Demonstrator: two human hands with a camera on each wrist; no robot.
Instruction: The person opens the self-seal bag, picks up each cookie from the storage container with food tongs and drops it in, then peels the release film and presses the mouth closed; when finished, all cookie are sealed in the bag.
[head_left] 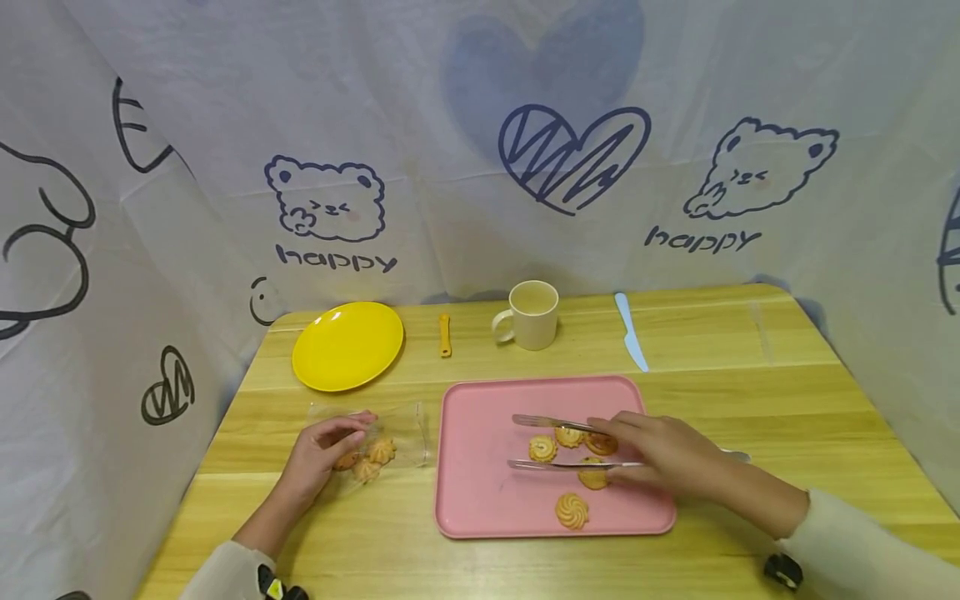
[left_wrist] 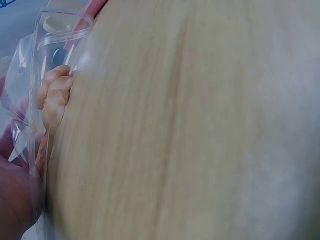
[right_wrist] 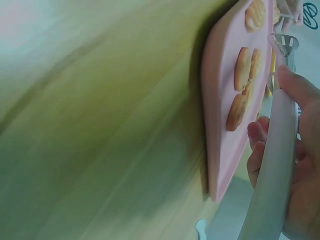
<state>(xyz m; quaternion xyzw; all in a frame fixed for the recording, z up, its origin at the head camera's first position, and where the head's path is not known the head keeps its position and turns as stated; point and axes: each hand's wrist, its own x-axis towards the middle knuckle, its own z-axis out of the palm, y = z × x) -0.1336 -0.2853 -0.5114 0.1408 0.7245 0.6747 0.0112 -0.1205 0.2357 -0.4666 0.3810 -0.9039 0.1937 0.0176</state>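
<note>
My right hand point(head_left: 663, 450) grips metal tongs point(head_left: 542, 421) above the pink tray point(head_left: 472, 492). The tongs' arms are spread, and from above several cookies point(head_left: 542, 449) show between and under them. Nearer the front of the tray lies a swirled cookie point(head_left: 572, 511). In the right wrist view the tongs point(right_wrist: 272, 160) hang above the tray with nothing visibly pinched in their tips. At the left, my left hand point(head_left: 318, 454) holds the edge of a clear plastic bag point(head_left: 408, 429) with a few cookies point(head_left: 381, 451) inside. The bag's open end faces the tray.
Behind the bag is a yellow plate point(head_left: 348, 346). A small orange handle-like piece point(head_left: 445, 336), a cream mug point(head_left: 534, 317) and a light blue plastic knife point(head_left: 631, 333) lie along the back of the wooden table point(head_left: 780, 400). White printed cloth point(head_left: 450, 217) hangs around the table.
</note>
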